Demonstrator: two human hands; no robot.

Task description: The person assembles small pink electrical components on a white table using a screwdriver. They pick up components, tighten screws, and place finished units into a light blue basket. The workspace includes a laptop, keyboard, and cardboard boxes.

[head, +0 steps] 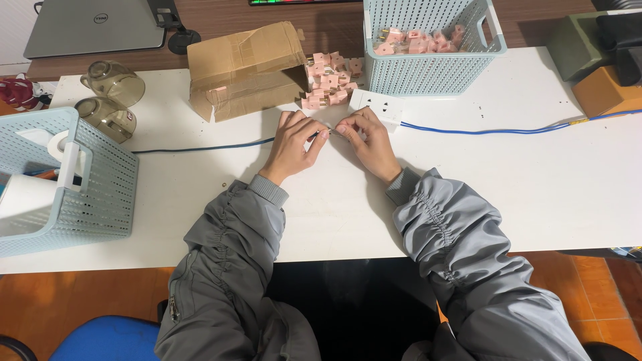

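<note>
My left hand [294,140] and my right hand [366,137] meet fingertip to fingertip at the middle of the white table [521,180]. Between the fingertips sits a small thin object [326,132], too small to identify. Just beyond my right hand lies a white power strip [381,103] with a blue cable [481,130] running right. A heap of small pink plug adapters [329,80] spills from a tipped cardboard box [244,67] just past my hands.
A pale blue perforated basket [428,67] at the back holds more pink adapters. Another blue basket [100,194] stands at the left edge. Two smoky glass mugs [110,97] sit at back left, a laptop [93,27] behind them. Green and orange blocks [592,73] are at right.
</note>
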